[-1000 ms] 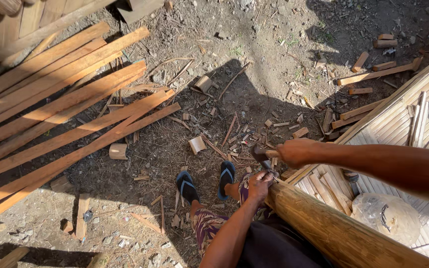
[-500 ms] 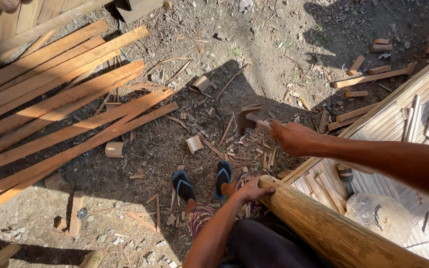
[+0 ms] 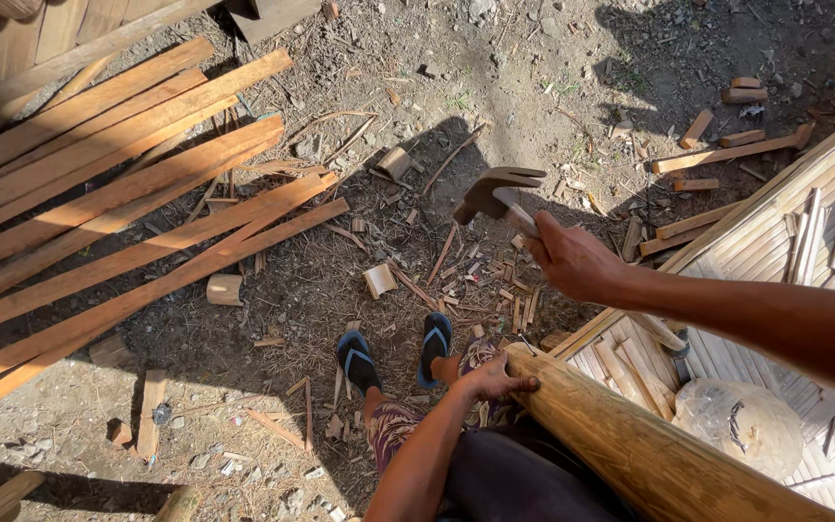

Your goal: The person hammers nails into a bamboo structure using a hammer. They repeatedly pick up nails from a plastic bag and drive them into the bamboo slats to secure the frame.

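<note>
Right hand (image 3: 577, 261): fist clenched on the handle of a dark steel claw hammer (image 3: 497, 193), raised above the littered ground. Left hand (image 3: 495, 379): fingers laid flat on the end of a thick round bamboo pole (image 3: 649, 449) slanting across the lap. Risk: a misjudged downward blow could strike those fingers, or the sandalled feet (image 3: 393, 353) below.

Dull metal hammer head (image 3: 497, 190); rough fibrous bamboo pole (image 3: 649, 449); raw wooden planks (image 3: 118, 203).

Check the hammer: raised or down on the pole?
Raised. The right hand holds the hammer in the air, clear of the pole; the left hand rests on the pole's end.
</note>
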